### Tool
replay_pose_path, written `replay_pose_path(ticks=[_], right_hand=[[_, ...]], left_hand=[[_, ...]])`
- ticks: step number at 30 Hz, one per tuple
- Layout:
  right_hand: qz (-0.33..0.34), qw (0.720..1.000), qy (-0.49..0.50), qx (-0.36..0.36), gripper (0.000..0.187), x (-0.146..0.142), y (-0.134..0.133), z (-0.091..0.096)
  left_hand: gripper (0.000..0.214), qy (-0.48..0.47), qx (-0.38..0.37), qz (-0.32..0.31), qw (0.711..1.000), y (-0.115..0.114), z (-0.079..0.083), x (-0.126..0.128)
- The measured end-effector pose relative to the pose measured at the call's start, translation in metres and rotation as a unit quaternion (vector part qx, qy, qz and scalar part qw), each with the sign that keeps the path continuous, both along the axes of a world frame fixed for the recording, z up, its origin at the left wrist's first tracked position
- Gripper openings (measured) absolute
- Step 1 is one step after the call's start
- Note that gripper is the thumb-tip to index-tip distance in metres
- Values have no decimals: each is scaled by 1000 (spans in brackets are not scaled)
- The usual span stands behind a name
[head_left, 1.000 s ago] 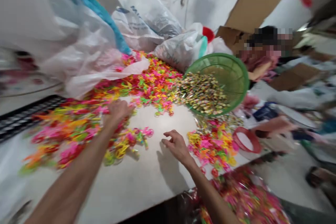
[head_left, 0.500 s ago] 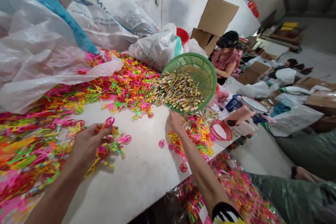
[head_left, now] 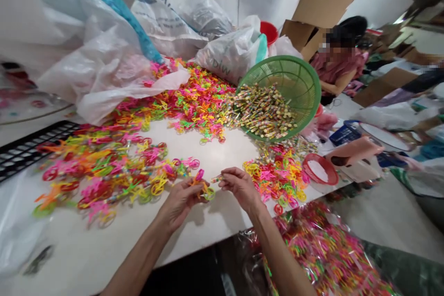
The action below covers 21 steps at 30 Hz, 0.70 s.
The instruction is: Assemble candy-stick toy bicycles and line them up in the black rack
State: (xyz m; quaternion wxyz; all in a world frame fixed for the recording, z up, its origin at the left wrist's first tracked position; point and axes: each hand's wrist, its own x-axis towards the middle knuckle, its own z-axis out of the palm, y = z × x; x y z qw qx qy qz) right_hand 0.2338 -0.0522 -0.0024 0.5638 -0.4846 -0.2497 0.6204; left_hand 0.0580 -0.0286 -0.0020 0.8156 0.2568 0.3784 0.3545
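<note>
Left hand (head_left: 180, 200): fingers closed on a ring (head_left: 201, 177) (pink, with yellow and orange loops tangled by it; I cannot tell how many pieces), held just above the table (head_left: 225, 152).
Right hand (head_left: 242, 188): thumb and forefinger pinched together on a stick (head_left: 217, 178), whose tip points at the ring and nearly touches it.
Place: ring and stick meet over bare table near the front edge, between the pile (head_left: 114, 171) on the left and the heap (head_left: 277, 173) on the right.
Nearby: the basket (head_left: 305, 71) lies tilted and its sticks (head_left: 263, 113) spill onto the table; a bag (head_left: 322, 259) of bright pieces sits below the edge.
Risk, slip: the stick is thin and held by only two fingertips, so a sideways push against the ring could probably twist it out.
Risk, tangle: the loops hanging from the ring could snag and drag extra pieces along.
Risk, loss: a dropped piece this near the edge could roll off, or vanish among lookalikes (everything here is neon).
</note>
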Motion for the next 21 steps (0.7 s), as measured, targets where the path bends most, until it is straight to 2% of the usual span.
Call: replay_pose_path(ticks=[6,11,16,21], right_hand=[[33,999,5,-18,22,-4,-6,7],[27,999,-24,-26,24,-7,-13,9],[18,997,-63,-28,25,-13,-15,13],[23,998,-54,-24,27,-18,-17,13]], left_hand=[[23,8,7,-41,999,-8,11,-7],[28,-8,26,-63,998,-14,16,-10],[29,-2,51,-82,995,-18,18,-9],[30,-19,64,-98,993,-18,13,-12]])
